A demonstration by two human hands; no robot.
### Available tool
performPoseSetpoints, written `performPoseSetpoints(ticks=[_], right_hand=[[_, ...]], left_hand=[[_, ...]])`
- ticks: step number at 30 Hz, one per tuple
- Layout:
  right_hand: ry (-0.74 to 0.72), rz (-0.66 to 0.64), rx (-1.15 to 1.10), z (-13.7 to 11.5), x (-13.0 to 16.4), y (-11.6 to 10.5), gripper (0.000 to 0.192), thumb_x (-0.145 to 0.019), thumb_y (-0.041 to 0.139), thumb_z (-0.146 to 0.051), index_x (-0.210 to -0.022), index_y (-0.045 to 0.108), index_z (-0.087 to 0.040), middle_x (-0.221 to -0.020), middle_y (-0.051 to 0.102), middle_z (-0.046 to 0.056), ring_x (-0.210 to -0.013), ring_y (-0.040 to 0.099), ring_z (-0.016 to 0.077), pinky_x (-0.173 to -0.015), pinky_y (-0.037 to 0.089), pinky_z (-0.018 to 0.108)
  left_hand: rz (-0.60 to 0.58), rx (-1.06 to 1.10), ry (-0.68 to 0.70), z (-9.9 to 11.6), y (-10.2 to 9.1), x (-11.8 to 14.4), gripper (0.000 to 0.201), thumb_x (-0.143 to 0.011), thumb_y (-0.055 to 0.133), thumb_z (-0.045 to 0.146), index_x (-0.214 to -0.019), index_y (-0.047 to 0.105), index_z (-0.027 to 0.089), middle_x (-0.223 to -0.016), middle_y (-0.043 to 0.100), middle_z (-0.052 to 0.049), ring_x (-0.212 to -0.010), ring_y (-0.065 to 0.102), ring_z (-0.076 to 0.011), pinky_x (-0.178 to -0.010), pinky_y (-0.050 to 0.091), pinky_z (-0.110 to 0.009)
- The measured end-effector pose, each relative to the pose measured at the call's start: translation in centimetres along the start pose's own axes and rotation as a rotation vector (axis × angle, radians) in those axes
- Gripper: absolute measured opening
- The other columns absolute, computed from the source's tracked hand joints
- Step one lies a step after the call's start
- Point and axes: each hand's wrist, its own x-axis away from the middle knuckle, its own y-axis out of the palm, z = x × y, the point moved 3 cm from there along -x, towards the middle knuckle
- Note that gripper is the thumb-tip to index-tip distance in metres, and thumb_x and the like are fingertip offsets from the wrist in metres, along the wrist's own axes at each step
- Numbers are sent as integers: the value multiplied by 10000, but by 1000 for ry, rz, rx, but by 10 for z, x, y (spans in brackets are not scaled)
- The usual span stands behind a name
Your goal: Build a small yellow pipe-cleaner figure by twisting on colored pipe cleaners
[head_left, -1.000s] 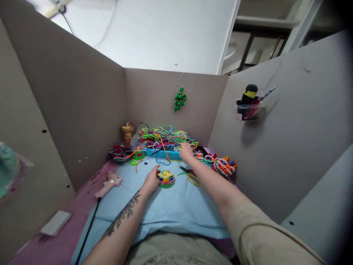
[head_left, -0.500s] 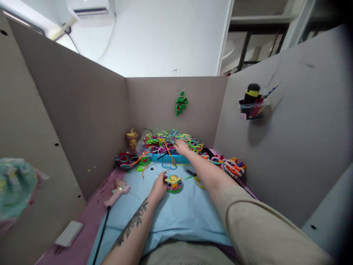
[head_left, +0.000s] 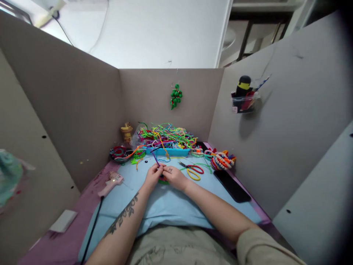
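The left hand and right hand are meeting over the blue mat on the desk, fingers pinching a purple pipe cleaner that is rising up and away from them. They are largely covering a small multicoloured pipe-cleaner ornament lying on the mat beneath them. Scissors are lying just right of the hands, and a blue tray of pipe cleaners is sitting beyond.

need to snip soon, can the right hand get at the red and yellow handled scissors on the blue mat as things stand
Probably yes: the red and yellow handled scissors lie uncovered on the blue mat just beside the right hand, though its fingers seem busy with a purple pipe cleaner.
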Motion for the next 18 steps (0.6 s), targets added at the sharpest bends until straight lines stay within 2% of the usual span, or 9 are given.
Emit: performPoseSetpoints(ticks=[3, 8, 12, 18], right_hand=[[86, 90, -53, -3, 9, 2, 220, -850, 398, -147, -938, 594, -193, -957, 603, 100, -953, 534, 204, -860, 446, 382], [222, 133, -84, 9, 18, -6, 233, -827, 393, -108, -959, 564, -195, -917, 574, 81, -917, 523, 196, -835, 447, 356], [323, 210, -121, 19, 25, -8, 217, -835, 397, -119, -977, 546, -186, -916, 575, 72, -896, 527, 186, -835, 441, 337], [386, 263, -129, 25, 27, -9, 209, -841, 403, -146, -966, 565, -190, -914, 591, 66, -895, 540, 183, -830, 437, 323]], left_hand=[[3, 121, -100, -11, 1, 0, 424, -715, 579, 498, -886, 636, 114, -770, 638, -46, -701, 573, -156, -642, 458, -259], [106, 258, -166, -22, -3, -6, 430, -640, 653, 489, -860, 641, 120, -752, 627, -32, -686, 552, -125, -653, 441, -234], [134, 293, -199, -22, -4, -8, 421, -651, 649, 482, -874, 634, 125, -732, 596, -19, -655, 522, -97, -634, 430, -212], [117, 289, -197, -21, -5, -9, 421, -684, 623, 467, -935, 628, 129, -733, 586, -20, -637, 503, -90, -604, 420, -205]])
